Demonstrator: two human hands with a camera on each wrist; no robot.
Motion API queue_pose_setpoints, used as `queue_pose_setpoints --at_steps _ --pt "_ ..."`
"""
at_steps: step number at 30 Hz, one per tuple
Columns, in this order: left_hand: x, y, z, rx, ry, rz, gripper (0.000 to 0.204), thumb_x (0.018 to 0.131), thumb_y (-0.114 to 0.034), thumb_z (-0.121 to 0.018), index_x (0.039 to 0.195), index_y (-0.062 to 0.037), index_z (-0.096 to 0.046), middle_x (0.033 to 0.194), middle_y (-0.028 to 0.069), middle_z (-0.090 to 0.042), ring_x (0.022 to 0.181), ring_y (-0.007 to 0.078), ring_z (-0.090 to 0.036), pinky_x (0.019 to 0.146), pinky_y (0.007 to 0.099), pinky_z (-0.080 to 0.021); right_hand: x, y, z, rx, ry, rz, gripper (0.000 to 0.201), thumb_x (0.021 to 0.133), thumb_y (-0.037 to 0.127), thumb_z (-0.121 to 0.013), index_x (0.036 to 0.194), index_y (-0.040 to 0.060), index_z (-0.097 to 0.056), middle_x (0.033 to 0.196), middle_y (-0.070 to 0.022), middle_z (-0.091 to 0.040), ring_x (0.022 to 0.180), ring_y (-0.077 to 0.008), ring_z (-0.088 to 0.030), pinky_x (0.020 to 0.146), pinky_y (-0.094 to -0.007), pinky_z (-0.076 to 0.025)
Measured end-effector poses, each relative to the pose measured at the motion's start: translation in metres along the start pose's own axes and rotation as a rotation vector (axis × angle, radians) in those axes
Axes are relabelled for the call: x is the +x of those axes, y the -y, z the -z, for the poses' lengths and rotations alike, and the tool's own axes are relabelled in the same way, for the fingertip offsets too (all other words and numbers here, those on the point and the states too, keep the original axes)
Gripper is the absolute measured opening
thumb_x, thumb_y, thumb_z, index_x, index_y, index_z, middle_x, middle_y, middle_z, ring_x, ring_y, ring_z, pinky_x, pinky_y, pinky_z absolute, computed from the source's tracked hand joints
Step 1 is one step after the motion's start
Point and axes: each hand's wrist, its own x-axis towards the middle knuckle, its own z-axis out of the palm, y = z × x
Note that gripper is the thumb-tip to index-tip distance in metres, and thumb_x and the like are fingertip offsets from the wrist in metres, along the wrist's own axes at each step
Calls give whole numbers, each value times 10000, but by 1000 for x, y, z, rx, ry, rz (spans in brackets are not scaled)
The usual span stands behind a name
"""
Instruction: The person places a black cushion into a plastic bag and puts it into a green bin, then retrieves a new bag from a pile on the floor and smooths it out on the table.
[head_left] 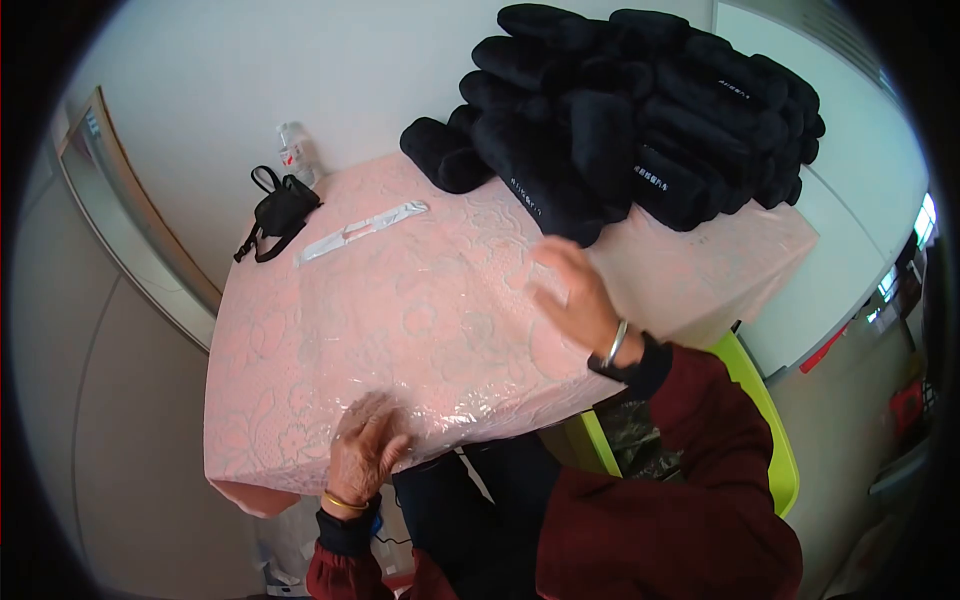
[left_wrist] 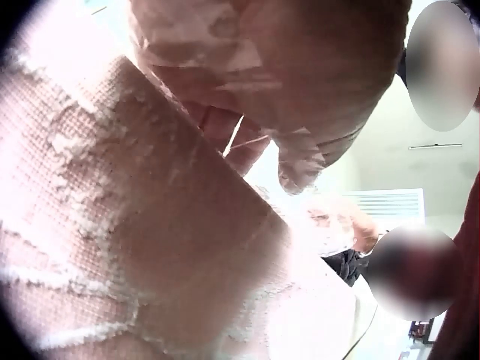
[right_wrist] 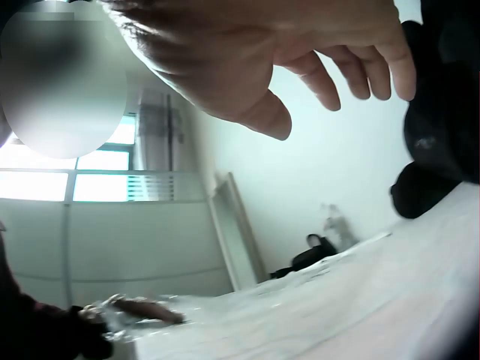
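Observation:
A large clear plastic bag (head_left: 400,330) lies spread on the pink lace-patterned tablecloth (head_left: 250,400). At the front edge of the table is my left hand (head_left: 368,445), with shiny film lying over its fingers, as the left wrist view shows on the hand (left_wrist: 277,67). My right hand (head_left: 580,300) is raised over the right part of the table, fingers spread and holding nothing. Just beyond it is a pile of black plush pillows (head_left: 540,165), some with white lettering. The right wrist view shows the same hand (right_wrist: 300,60) with its fingers apart, near the pillows (right_wrist: 442,135).
A white strip with a slot (head_left: 325,244) lies toward the back left. Behind it are a small black pouch with straps (head_left: 285,208) and a clear bottle (head_left: 292,150) by the wall. A lime-green bin (head_left: 770,420) stands below the table at the right.

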Motion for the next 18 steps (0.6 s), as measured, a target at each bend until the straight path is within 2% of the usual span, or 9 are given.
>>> queue_pose_setpoints --at_steps 2,4,5,8,9,12,13,17,18 --pt "5 -9 -1 72 -44 -48 559 865 -435 -664 1207 4 -605 1265 197 -607 1233 416 -520 1097 504 -337 16 -40 8 -153 -79 -2 517 846 168 -689 1308 13 -517 1386 -227 -468 1235 -378 -509 1034 -396 -423" --pt "5 -11 -1 103 -77 -76 562 856 -446 -671 1178 12 -617 1233 198 -627 1217 412 -538 1097 504 -337 26 -67 11 -408 -105 -199 748 825 270 -728 1434 30 -364 1466 -288 -336 1281 -414 -456 1079 -406 -380" --pt "4 -11 -1 91 -79 -75 576 838 -460 -684 1164 11 -626 1221 196 -635 1213 407 -544 1097 504 -337 31 -78 9 -415 -109 -193 748 825 270 -728 1434 30 -364 1466 -288 -336 1281 -414 -456 1079 -406 -380" --pt "3 -9 0 72 -75 -76 602 801 -488 -710 1135 9 -645 1197 193 -650 1206 397 -556 1097 504 -337 42 -98 4 -632 -51 -337 955 776 355 -752 1494 32 -213 1412 -353 -333 1198 -459 -500 1036 -424 -419" --pt "2 -8 0 41 -71 -73 597 794 -487 -713 1124 7 -651 1190 191 -655 1202 392 -562 1097 504 -337 45 -99 3 -630 -54 -339 955 776 355 -752 1494 32 -213 1412 -353 -333 1198 -459 -500 1036 -424 -419" --pt "1 -6 2 -15 -57 -65 586 781 -485 -720 1100 3 -665 1174 187 -665 1195 384 -572 1097 505 -336 53 -104 -2 -370 112 -677 1000 792 369 -745 1518 33 -146 1428 -349 -354 1247 -473 -473 1054 -433 -414" --pt "1 -5 3 -9 -58 -70 569 782 -470 -723 1109 -8 -666 1187 172 -665 1199 377 -571 1092 503 -342 55 -108 -4 -366 111 -677 1000 792 369 -745 1518 33 -146 1428 -349 -354 1247 -473 -473 1054 -433 -414" --pt "-3 -5 -1 7 -68 -79 533 784 -434 -728 1124 -29 -669 1210 145 -664 1202 363 -574 1076 495 -362 51 -137 -6 -305 -18 -689 895 800 357 -735 1476 9 -264 1339 -306 -484 1177 -450 -539 991 -489 -471" --pt "-2 -4 -2 19 -77 -86 528 784 -430 -728 1121 -28 -670 1207 147 -665 1195 363 -579 1070 494 -371 53 -141 -1 -94 -57 -777 816 807 344 -730 1428 3 -326 1303 -282 -515 1146 -425 -560 964 -493 -490"
